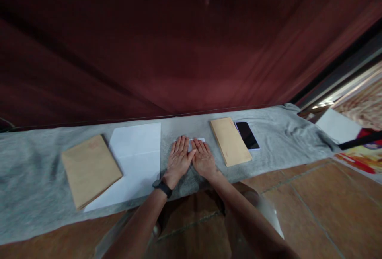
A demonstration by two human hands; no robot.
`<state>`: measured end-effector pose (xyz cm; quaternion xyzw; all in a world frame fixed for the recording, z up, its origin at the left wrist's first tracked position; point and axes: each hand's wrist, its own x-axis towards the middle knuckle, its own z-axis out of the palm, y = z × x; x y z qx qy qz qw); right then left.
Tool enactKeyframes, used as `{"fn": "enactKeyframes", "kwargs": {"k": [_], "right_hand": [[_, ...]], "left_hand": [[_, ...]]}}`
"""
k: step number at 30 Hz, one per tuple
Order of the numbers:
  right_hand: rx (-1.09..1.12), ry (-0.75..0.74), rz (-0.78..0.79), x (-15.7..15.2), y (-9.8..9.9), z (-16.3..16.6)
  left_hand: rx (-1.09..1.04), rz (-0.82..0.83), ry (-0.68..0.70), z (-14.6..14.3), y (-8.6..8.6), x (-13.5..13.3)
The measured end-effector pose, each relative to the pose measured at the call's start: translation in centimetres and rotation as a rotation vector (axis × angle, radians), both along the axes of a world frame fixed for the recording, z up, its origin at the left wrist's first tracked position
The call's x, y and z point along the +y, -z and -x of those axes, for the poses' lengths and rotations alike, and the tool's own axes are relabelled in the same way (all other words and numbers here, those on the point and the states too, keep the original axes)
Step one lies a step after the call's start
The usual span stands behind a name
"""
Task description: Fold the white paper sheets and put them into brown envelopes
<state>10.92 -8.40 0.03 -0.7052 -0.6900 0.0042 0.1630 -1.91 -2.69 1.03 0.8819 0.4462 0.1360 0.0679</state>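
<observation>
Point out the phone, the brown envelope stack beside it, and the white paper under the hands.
phone (247,135), head view, middle of its dark screen.
brown envelope stack (230,141), head view, centre of the top envelope.
white paper (201,140), head view, corner showing past the fingertips.

Both bare forearms rise from the bottom edge of the frame and converge toward its centre. The left hand lies palm down, flat, its fingers straight, close together and pointing toward the upper part of the frame. A black band circles the left wrist. The right hand lies beside it, also palm down and flat, fingers extended and slightly fanned. The two hands meet at the thumbs and index fingers near the middle of the frame, neither one curled around anything. The right forearm runs in from the lower right, the left from the lower centre-left.
</observation>
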Motion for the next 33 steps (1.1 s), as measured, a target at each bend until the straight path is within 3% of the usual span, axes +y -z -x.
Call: {"fn": "enactKeyframes", "kwargs": {"k": [12, 23, 28, 33], "right_hand": [[0.006, 0.132, -0.008, -0.4, 0.6, -1.2], [-0.007, 0.178, -0.001, -0.5, 0.0, -0.6], [-0.013, 0.176, 0.007, -0.6, -0.1, -0.7], [-0.041, 0.182, -0.017, -0.7, 0.2, -0.7]], "left_hand": [[-0.006, -0.045, -0.155, 1.5, 1.2, 0.2], [-0.012, -0.013, -0.235, 2.7, 1.3, 0.0], [-0.027, 0.015, -0.129, 3.5, 0.9, -0.4], [-0.003, 0.063, -0.037, 4.4, 0.3, -2.4]]}}
